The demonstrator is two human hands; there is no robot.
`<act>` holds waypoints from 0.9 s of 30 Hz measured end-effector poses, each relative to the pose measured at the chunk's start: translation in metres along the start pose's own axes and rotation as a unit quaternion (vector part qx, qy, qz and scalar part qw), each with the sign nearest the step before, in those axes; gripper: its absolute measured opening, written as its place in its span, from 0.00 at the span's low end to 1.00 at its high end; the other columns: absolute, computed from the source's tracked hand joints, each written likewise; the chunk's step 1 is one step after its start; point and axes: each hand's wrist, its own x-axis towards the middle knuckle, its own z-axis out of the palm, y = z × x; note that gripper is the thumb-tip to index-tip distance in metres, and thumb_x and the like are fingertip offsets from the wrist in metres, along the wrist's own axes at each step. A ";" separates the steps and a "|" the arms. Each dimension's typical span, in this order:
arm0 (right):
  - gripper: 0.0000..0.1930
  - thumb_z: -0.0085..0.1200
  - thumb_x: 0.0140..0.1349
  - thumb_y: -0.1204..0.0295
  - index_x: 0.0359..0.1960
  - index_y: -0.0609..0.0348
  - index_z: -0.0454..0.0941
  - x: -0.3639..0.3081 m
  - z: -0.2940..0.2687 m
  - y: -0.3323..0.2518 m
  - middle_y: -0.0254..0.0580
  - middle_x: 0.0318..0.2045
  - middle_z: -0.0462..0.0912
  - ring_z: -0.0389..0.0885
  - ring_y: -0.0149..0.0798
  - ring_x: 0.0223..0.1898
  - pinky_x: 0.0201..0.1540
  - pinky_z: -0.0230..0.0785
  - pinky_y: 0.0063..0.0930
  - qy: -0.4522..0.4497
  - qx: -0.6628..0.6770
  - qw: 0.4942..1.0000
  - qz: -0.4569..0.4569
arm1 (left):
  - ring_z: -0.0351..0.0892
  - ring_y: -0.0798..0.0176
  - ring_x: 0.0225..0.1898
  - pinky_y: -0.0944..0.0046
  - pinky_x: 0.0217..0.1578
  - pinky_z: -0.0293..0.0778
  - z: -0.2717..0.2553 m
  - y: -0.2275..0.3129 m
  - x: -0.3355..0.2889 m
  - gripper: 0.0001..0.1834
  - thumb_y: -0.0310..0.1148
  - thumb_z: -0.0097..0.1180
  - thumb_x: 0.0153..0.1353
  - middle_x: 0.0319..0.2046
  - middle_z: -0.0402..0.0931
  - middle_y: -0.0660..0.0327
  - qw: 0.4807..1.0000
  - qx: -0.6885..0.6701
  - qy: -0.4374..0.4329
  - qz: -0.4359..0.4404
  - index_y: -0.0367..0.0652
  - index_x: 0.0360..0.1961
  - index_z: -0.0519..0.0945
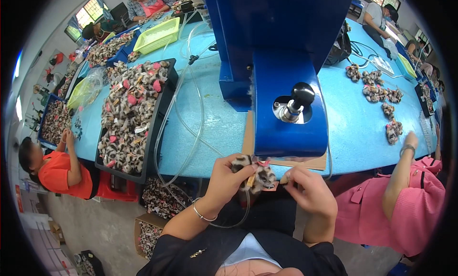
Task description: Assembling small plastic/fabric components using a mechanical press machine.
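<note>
Blue worktable (210, 109): black tray (171, 80), nine o'clock, presumably for reach. Spotted plush toy (262, 179), five o'clock, by blue press (291, 135); pinched in left hand (226, 179), apparently for steadying. Right hand (313, 192), four o'clock, pinching small tan piece (285, 178).

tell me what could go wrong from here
The left hand holds a plush toy close to the blue machine, so it might get pinched if the machine moves. The clear tube hanging over the table edge could snag the left forearm. Plush pieces heaped in the black tray might spill if bumped.
</note>
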 end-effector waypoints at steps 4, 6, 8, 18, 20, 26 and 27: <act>0.15 0.70 0.50 0.78 0.40 0.60 0.82 -0.013 0.014 -0.024 0.40 0.32 0.77 0.77 0.34 0.29 0.26 0.68 0.27 0.088 0.074 0.978 0.177 | 0.79 0.76 0.31 0.73 0.31 0.74 0.011 -0.001 0.000 0.07 0.25 0.63 0.62 0.30 0.83 0.63 0.999 -0.035 0.010 0.009 0.32 0.38 0.84; 0.16 0.70 0.50 0.78 0.43 0.58 0.85 0.007 0.034 -0.029 0.41 0.35 0.77 0.77 0.36 0.29 0.26 0.68 0.27 0.233 -0.048 0.971 0.005 | 0.78 0.76 0.31 0.73 0.32 0.74 0.020 -0.002 0.001 0.06 0.25 0.63 0.63 0.31 0.83 0.64 0.998 -0.056 0.006 0.007 0.33 0.38 0.84; 0.18 0.70 0.51 0.77 0.46 0.56 0.85 0.010 0.048 -0.024 0.45 0.40 0.77 0.79 0.37 0.30 0.26 0.69 0.28 0.209 -0.061 0.976 -0.006 | 0.78 0.76 0.33 0.74 0.33 0.74 0.023 -0.005 0.001 0.06 0.25 0.63 0.64 0.32 0.83 0.64 0.996 -0.085 0.007 0.039 0.33 0.39 0.84; 0.15 0.68 0.52 0.79 0.44 0.63 0.84 0.016 0.069 -0.027 0.48 0.40 0.80 0.84 0.42 0.33 0.29 0.75 0.29 0.255 -0.014 0.967 -0.002 | 0.81 0.73 0.33 0.71 0.35 0.76 0.022 -0.006 0.000 0.06 0.24 0.60 0.64 0.34 0.83 0.62 0.980 -0.198 0.020 -0.004 0.33 0.40 0.82; 0.15 0.68 0.52 0.81 0.42 0.65 0.82 0.018 0.070 -0.027 0.49 0.40 0.81 0.85 0.45 0.36 0.33 0.77 0.31 0.281 -0.012 0.960 0.013 | 0.81 0.72 0.34 0.71 0.36 0.77 0.022 -0.004 0.002 0.06 0.23 0.59 0.63 0.35 0.83 0.61 0.982 -0.187 0.029 -0.022 0.31 0.40 0.82; 0.15 0.68 0.52 0.83 0.42 0.67 0.79 0.019 0.070 -0.028 0.51 0.39 0.82 0.85 0.46 0.36 0.38 0.76 0.31 0.312 0.066 0.948 0.022 | 0.83 0.70 0.36 0.70 0.39 0.78 0.030 0.007 -0.002 0.08 0.22 0.58 0.63 0.38 0.84 0.58 0.978 -0.206 0.020 0.009 0.30 0.42 0.82; 0.15 0.68 0.52 0.83 0.42 0.67 0.79 0.019 0.070 -0.029 0.51 0.39 0.82 0.85 0.46 0.36 0.38 0.76 0.31 0.312 0.066 0.948 0.024 | 0.83 0.70 0.36 0.70 0.39 0.78 0.031 0.008 -0.003 0.08 0.22 0.58 0.63 0.38 0.84 0.58 0.978 -0.206 0.019 0.007 0.30 0.42 0.82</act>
